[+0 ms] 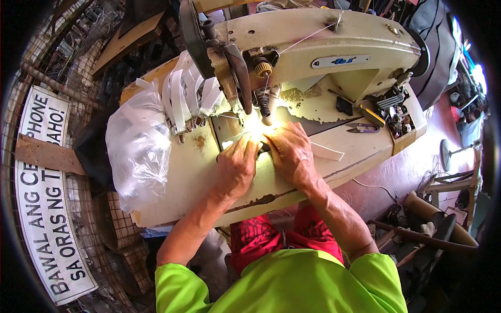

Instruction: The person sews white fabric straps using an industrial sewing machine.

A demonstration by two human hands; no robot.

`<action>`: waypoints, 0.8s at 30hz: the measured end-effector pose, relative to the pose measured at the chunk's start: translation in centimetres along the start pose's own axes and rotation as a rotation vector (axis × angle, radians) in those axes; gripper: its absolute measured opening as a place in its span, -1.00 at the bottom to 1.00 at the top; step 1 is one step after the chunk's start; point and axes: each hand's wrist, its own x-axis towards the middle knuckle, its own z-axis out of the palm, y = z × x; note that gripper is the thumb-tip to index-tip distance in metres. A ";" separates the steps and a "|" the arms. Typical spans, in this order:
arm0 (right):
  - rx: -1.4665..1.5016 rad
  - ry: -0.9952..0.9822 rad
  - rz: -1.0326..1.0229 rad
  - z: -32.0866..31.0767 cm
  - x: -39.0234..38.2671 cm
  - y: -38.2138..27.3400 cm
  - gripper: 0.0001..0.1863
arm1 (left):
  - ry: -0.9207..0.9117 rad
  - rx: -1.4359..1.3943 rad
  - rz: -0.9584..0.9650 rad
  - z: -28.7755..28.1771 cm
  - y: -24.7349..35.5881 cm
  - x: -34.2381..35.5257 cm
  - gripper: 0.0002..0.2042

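Note:
Under the lit needle area of a cream sewing machine point(313, 41), my two hands meet with their fingertips close together. My left hand point(237, 163) is closed in a pinch just left of the needle; bright glare hides what lies in it. My right hand point(291, 154) is closed on a white strap point(327, 151), whose free end sticks out to the right over the table. Thread runs down the machine head past a brass tension knob point(263, 69). Left of the needle, finished-looking white straps point(180, 101) with small metal buckles lie in a bunch.
A clear plastic bag point(138, 141) of white material sits at the table's left edge. Right of the needle lie thread snips point(362, 128), a yellow-handled tool point(372, 116) and a small box point(403, 125) of bobbins. A wire-mesh wall with a sign point(47, 208) stands left.

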 end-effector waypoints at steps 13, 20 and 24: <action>0.310 -0.603 0.505 -7.7 3.1 -4.3 -0.71 | -0.083 -0.194 -0.279 -1.4 -3.0 -0.7 -0.85; 0.631 -0.478 0.678 -3.9 1.9 0.8 -0.70 | -0.323 -1.525 -0.677 -1.0 -3.4 0.4 -0.79; 0.829 -0.296 0.769 -1.5 0.8 -1.0 -0.77 | -0.353 -1.487 -0.693 -1.7 -3.5 0.7 -0.70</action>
